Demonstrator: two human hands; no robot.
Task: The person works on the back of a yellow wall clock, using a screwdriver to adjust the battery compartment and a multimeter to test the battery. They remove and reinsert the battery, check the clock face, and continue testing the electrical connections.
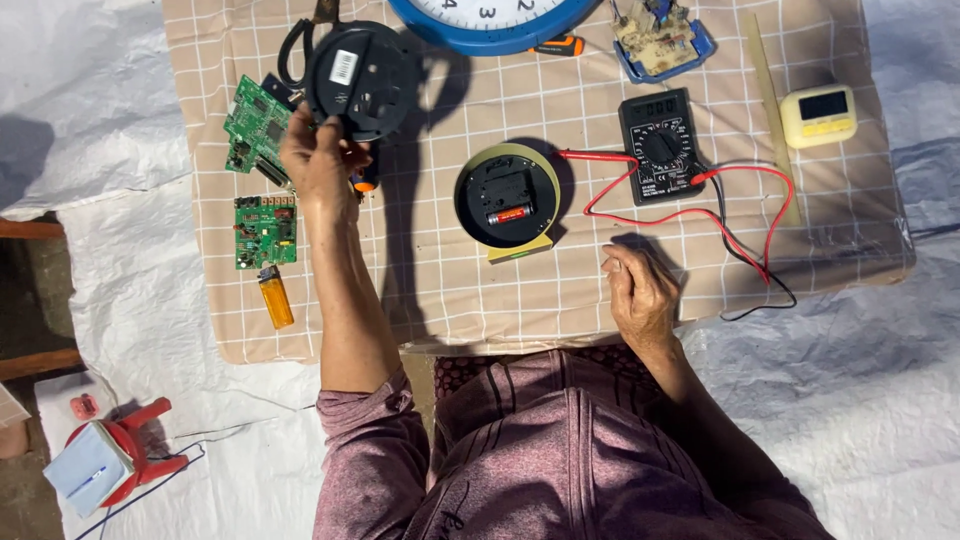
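My left hand (318,160) is raised at the left of the checked cloth (440,290) and grips the lower edge of a round black clock back (362,78) with a white label. Just below that hand lies a tool with an orange tip (366,183). My right hand (640,292) rests near the cloth's front edge with its fingers curled and nothing visible in it. Between the hands lies a small round clock (508,195), face down, with a yellow-green rim and a battery in its black back.
A black multimeter (661,146) with red and black leads (740,215) lies right of the small clock. Two green circuit boards (262,185), an orange lighter (275,297), a blue-rimmed wall clock (490,18), a blue tray of parts (660,40) and a cream timer (818,114) sit around.
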